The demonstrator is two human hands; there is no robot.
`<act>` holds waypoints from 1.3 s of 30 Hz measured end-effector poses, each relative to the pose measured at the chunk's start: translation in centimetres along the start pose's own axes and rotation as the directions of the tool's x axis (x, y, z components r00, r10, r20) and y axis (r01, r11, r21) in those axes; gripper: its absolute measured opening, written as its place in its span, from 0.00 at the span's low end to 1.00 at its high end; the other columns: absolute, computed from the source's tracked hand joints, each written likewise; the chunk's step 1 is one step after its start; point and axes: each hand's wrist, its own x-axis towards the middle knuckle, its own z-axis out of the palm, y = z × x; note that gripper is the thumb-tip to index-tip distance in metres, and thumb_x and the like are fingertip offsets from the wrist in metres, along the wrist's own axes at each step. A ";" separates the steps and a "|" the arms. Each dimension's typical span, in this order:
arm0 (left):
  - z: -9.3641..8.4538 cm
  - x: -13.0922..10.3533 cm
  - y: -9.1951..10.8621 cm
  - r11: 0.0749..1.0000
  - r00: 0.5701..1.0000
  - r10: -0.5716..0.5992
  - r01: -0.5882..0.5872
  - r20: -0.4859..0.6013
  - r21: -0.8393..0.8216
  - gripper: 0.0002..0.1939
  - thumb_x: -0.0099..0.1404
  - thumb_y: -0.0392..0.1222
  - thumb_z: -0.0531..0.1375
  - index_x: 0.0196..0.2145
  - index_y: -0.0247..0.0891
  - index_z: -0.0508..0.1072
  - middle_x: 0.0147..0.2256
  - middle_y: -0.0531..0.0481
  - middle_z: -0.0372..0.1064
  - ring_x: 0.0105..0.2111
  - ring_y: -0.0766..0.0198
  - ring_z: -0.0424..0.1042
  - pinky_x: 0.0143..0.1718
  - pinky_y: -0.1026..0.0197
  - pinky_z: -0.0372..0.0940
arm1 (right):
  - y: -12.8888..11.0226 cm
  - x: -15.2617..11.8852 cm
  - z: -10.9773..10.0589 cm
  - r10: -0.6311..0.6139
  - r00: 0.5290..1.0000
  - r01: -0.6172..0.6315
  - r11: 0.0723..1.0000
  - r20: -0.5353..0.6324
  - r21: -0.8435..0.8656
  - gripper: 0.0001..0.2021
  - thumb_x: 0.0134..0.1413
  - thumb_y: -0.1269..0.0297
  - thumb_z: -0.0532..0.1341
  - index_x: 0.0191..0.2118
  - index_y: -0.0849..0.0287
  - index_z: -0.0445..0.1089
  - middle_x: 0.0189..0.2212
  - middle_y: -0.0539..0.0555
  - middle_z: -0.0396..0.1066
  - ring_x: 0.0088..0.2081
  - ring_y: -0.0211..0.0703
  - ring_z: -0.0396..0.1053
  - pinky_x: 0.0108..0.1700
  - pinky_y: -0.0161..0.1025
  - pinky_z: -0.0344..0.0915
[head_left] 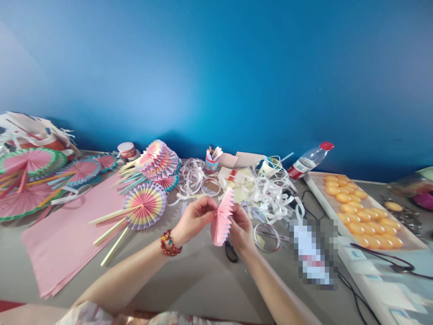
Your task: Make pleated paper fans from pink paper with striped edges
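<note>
A pleated pink paper fan point(223, 219) stands on edge between my two hands, its folds spread out in a half round. My left hand point(198, 214) pinches it near the middle from the left side, with a beaded bracelet on that wrist. Behind the fan's right side, my right hand point(241, 228) has its fingers curled against the paper, and part of them is hidden. A dark loop handle point(231, 252), perhaps of scissors, lies on the table just below the fan. Finished round fans with pale sticks, one a pink-and-yellow paper fan point(145, 206), rest to the left.
Pink paper sheets point(67, 243) cover the left of the table. White paper strips point(277, 192) are heaped behind my hands, near a pen cup point(212, 161) and a leaning bottle point(309, 161). A tray point(318, 189) of orange oval pieces stands right, with black cables point(352, 289) before it.
</note>
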 end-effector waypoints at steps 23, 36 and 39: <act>0.2 -0.1 -0.3 1.000 0.998 0.001 -0.003 -0.061 -0.022 0.09 0.55 0.41 0.66 0.28 0.35 0.70 0.30 0.51 0.68 0.31 0.65 0.67 0.35 0.63 0.64 | -0.8 -0.1 0.2 -0.004 1.000 0.005 0.999 0.026 -0.052 0.07 0.50 0.59 0.67 0.30 0.54 0.71 0.30 0.51 0.67 0.33 0.42 0.65 0.34 0.38 0.65; -0.1 -0.3 -0.4 0.999 0.999 0.026 -0.024 -0.041 0.046 0.06 0.58 0.39 0.64 0.30 0.34 0.72 0.30 0.50 0.68 0.31 0.65 0.67 0.35 0.63 0.63 | 0.2 -0.2 -0.2 0.149 0.988 -0.151 0.988 0.033 0.035 0.09 0.49 0.62 0.67 0.36 0.52 0.68 0.29 0.47 0.67 0.26 0.37 0.63 0.26 0.32 0.62; -0.1 -0.3 -0.3 0.998 0.999 0.027 -0.024 -0.045 0.050 0.05 0.58 0.39 0.64 0.29 0.35 0.72 0.30 0.50 0.68 0.31 0.65 0.67 0.35 0.63 0.63 | 0.2 -0.2 -0.2 0.169 0.985 -0.170 0.984 0.023 0.050 0.10 0.47 0.62 0.68 0.35 0.52 0.67 0.28 0.47 0.67 0.26 0.38 0.64 0.27 0.33 0.63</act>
